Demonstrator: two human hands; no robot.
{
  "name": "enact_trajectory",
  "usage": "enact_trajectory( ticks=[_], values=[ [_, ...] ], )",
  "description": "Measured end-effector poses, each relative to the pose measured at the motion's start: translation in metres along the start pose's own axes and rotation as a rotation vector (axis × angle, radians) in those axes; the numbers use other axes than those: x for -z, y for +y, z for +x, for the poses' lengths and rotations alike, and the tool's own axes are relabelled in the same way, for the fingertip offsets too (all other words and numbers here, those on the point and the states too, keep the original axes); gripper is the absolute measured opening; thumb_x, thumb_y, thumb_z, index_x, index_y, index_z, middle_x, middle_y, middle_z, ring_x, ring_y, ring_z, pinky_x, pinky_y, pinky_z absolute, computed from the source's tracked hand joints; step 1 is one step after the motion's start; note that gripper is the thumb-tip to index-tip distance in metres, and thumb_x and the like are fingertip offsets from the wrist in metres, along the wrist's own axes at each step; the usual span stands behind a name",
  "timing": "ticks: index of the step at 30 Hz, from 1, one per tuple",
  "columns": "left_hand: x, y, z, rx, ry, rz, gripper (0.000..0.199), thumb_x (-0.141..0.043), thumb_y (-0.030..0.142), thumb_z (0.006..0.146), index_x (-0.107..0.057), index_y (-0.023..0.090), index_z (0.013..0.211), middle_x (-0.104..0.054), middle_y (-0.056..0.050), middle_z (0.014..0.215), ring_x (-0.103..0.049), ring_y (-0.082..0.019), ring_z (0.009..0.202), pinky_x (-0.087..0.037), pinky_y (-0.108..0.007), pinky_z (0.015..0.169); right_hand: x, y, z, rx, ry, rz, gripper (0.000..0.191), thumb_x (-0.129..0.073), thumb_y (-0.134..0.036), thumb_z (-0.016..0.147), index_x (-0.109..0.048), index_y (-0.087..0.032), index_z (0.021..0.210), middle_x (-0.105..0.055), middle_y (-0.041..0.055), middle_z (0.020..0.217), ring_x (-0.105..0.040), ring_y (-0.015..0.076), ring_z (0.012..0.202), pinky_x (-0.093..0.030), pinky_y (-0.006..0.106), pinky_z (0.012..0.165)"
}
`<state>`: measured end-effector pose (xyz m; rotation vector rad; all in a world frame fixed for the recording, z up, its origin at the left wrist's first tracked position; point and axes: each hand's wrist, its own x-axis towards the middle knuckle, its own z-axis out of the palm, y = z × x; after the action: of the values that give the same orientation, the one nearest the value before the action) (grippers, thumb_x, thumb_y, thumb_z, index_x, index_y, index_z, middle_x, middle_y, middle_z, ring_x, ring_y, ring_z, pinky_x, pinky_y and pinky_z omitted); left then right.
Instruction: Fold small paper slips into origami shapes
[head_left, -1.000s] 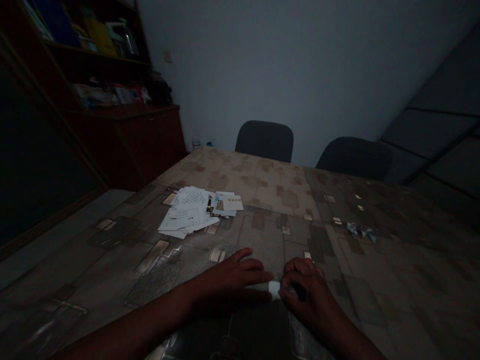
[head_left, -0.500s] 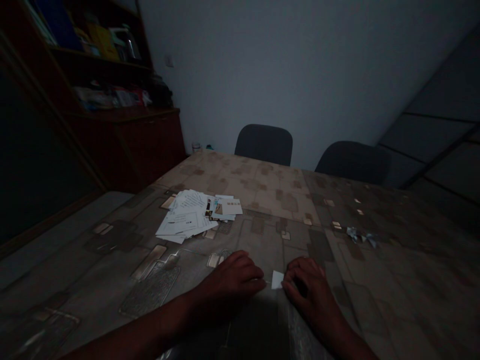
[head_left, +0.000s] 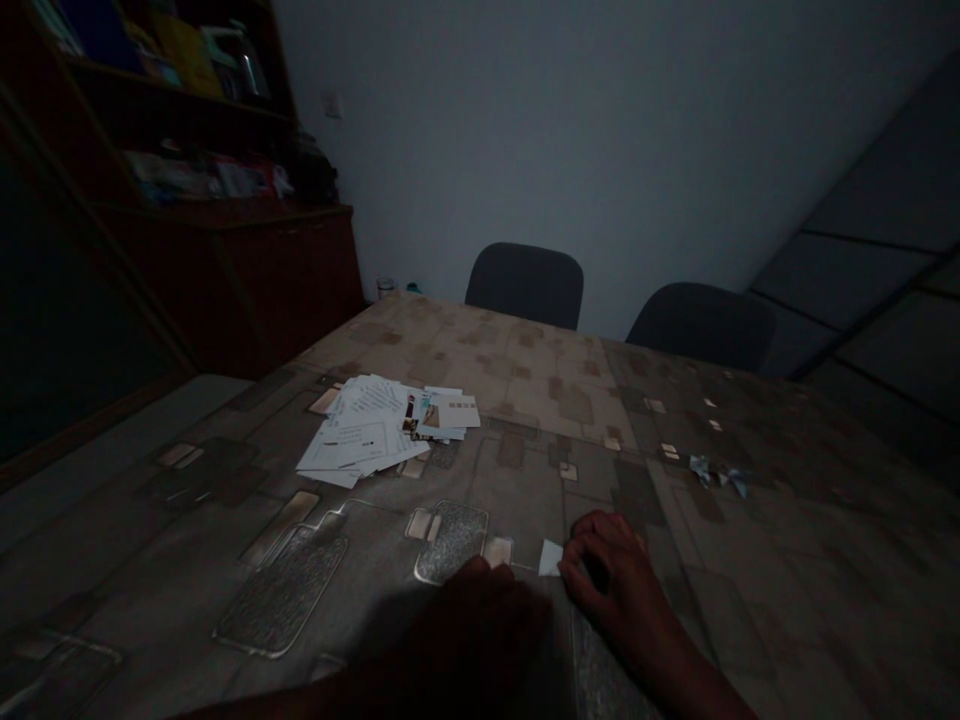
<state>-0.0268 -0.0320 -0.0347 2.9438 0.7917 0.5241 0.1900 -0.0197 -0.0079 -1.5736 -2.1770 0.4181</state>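
Observation:
My right hand (head_left: 609,565) rests at the near part of the table, thumb and forefinger pinched on a small white piece of paper (head_left: 550,558) that sticks out to the left. My left hand (head_left: 487,620) lies lower and to the left, in deep shadow. Its fingers look curled closed, with the fingertips hidden, so I cannot make out anything in them. Beyond the left hand, a loose pile of printed white papers (head_left: 360,440) lies spread, with small cards (head_left: 456,411) at its right side.
A patterned cloth covers the table (head_left: 525,370). Crumpled silvery scraps (head_left: 718,475) lie at the right. Two dark chairs, one of them a chair (head_left: 525,285) at the middle, stand behind the far edge. A wooden cabinet (head_left: 292,270) with filled shelves is at the left. The room is dim.
My left hand has drawn back toward me and down, away from the paper piece, into shadow. My right hand keeps its pinch on the paper, nearly in place. The view shifts slightly.

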Motion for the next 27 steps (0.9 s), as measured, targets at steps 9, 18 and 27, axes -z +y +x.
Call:
enact_trajectory(
  ticks=[9, 18, 27],
  values=[
    [0.003, 0.013, 0.012, 0.141, -0.167, 0.066, 0.051, -0.05, 0.034, 0.095, -0.034, 0.015, 0.14, -0.067, -0.011, 0.099, -0.064, -0.024, 0.077, -0.049, -0.04, 0.07, -0.007, 0.005, -0.003, 0.019, 0.046, 0.012, 0.012, -0.059, -0.014, 0.086, -0.057, -0.02, 0.075, -0.059, 0.0029, 0.084, -0.051, 0.023, 0.087, -0.035, 0.038, 0.079],
    [0.008, 0.016, 0.015, 0.191, -0.258, 0.056, 0.058, -0.049, 0.045, 0.095, -0.035, 0.014, 0.142, -0.065, -0.017, 0.109, -0.065, -0.026, 0.086, -0.052, -0.041, 0.073, -0.008, 0.005, -0.002, 0.029, 0.041, -0.001, 0.012, -0.059, -0.015, 0.086, -0.057, -0.021, 0.076, -0.059, 0.0023, 0.084, -0.052, 0.0227, 0.086, -0.036, 0.038, 0.079],
    [0.0, 0.015, 0.009, 0.169, -0.226, 0.047, 0.056, -0.048, 0.039, 0.096, -0.033, 0.01, 0.142, -0.065, -0.019, 0.113, -0.065, -0.029, 0.091, -0.053, -0.046, 0.077, -0.003, 0.0, -0.001, 0.019, 0.033, -0.02, 0.012, -0.06, -0.013, 0.085, -0.058, -0.021, 0.075, -0.06, 0.002, 0.084, -0.053, 0.0225, 0.085, -0.036, 0.037, 0.078]
  ],
)
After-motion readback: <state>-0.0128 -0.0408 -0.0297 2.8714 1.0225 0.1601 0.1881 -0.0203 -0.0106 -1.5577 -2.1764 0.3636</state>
